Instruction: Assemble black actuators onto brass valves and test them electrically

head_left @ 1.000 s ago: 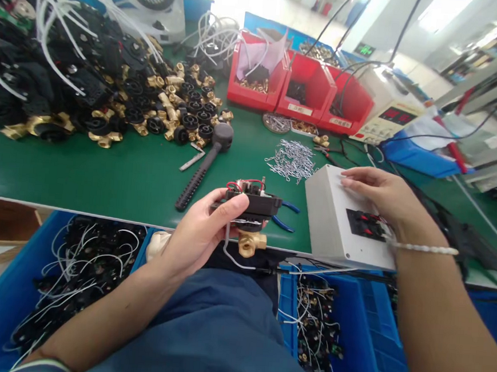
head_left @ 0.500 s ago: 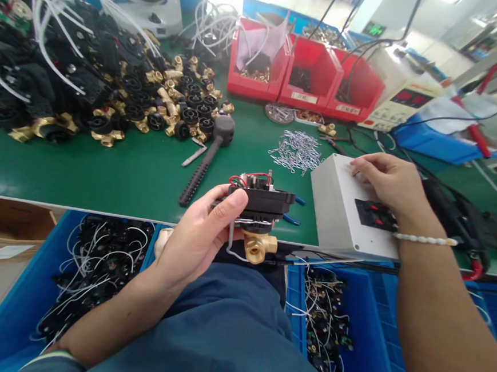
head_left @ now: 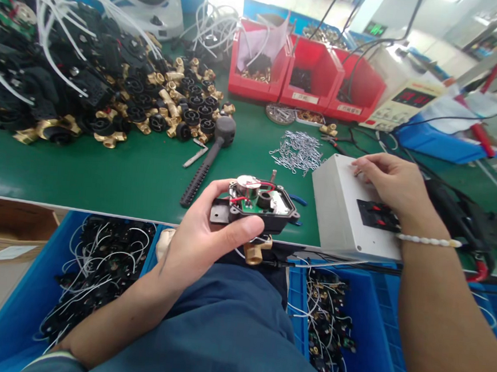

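Note:
My left hand [head_left: 208, 237] is closed around a motorised valve [head_left: 267, 222], thumb along its near side. Its open black housing tilts toward me and shows a green circuit board, a round silver motor and red wires. The brass valve body [head_left: 254, 254] hangs underneath, partly hidden by my thumb. On a grey control box [head_left: 337, 207] at the right, my right hand [head_left: 397, 186] pinches a small metal toggle switch [head_left: 357, 171]. The box's black terminal block [head_left: 373, 214], with red tabs, sits under my right wrist. Blue-handled pliers [head_left: 298, 200] lie behind the valve, mostly hidden.
A black mallet [head_left: 209, 163] and a hex key [head_left: 196, 154] lie on the green bench. Metal clips [head_left: 298, 151] are heaped farther back, before red bins [head_left: 311, 76]. Valve assemblies pile up at left. Blue crates [head_left: 19, 311] stand below the bench edge.
My left hand has tipped the valve toward me, so the inside of the housing now shows and the brass body is more covered. My right hand stays at the switch.

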The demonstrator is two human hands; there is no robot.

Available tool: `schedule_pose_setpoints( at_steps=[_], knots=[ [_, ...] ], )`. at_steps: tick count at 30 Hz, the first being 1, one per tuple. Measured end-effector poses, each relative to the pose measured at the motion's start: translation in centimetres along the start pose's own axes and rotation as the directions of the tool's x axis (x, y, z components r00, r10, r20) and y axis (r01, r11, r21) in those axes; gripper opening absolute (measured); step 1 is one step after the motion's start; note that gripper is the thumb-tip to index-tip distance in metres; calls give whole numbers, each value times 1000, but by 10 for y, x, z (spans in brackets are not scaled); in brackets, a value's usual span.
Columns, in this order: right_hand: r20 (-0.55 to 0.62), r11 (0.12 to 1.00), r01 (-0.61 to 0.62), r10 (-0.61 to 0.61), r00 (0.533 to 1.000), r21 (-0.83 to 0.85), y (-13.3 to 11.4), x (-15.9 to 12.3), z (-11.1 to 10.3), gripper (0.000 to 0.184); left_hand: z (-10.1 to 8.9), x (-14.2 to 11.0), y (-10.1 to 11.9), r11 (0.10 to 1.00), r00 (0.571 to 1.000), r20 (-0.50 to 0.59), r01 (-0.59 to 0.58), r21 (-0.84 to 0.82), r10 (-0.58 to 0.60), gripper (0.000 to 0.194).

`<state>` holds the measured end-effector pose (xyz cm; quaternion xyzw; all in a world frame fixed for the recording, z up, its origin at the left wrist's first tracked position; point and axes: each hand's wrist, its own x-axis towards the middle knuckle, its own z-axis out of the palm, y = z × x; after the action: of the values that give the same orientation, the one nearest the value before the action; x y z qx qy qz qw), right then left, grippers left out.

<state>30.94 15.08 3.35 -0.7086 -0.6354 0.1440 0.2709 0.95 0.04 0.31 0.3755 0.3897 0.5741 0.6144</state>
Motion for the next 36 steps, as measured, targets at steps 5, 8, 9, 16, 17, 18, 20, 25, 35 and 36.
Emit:
schedule_pose_setpoints(
  at_steps=[5, 8, 9, 16, 17, 18, 20, 25, 35, 36],
  knots=[
    [-2, 1000, 6, -6, 1000, 5, 1, 1, 0, 11, -2, -4, -1, 998, 998, 47, -48, 44, 46, 48],
    [-1, 1000, 2, -2, 1000, 7, 1, 1, 0, 10, 0, -5, 3, 997, 997, 66, -45, 58, 41, 46],
    [-1, 1000, 0, 0, 1000, 7, 0, 1, 1, 10, 1, -5, 4, 996, 997, 65, -47, 70, 42, 46],
    [-8, 1000, -13, 13, 1000, -1, -3, -1, 0, 11, 3, -5, 10, 986, 994, 71, -97, 137, 88, 50],
    [-9, 1000, -16, 16, 1000, -4, -2, -1, 0, 10, 3, -5, 10, 985, 993, 74, -104, 136, 94, 49],
    [-10, 1000, -18, 18, 1000, -5, -2, -1, 0, 10, 4, -5, 10, 985, 992, 77, -110, 132, 100, 49],
    [-8, 1000, -20, 20, 1000, -7, -1, 0, 0, 10, 4, -5, 10, 987, 991, 83, -115, 115, 106, 48],
    [-8, 1000, -15, 15, 1000, -16, 2, 2, 0, 10, 6, -6, 12, 993, 990, 110, -95, 70, 87, 50],
    [-12, 1000, -2, 2, 1000, -22, 2, 1, 0, 12, 4, -9, 10, 969, 977, 143, -180, 169, 157, 56],
    [-12, 1000, -2, 2, 1000, -20, 2, 2, 0, 12, 4, -9, 10, 965, 975, 148, -191, 179, 166, 57]
  ],
)
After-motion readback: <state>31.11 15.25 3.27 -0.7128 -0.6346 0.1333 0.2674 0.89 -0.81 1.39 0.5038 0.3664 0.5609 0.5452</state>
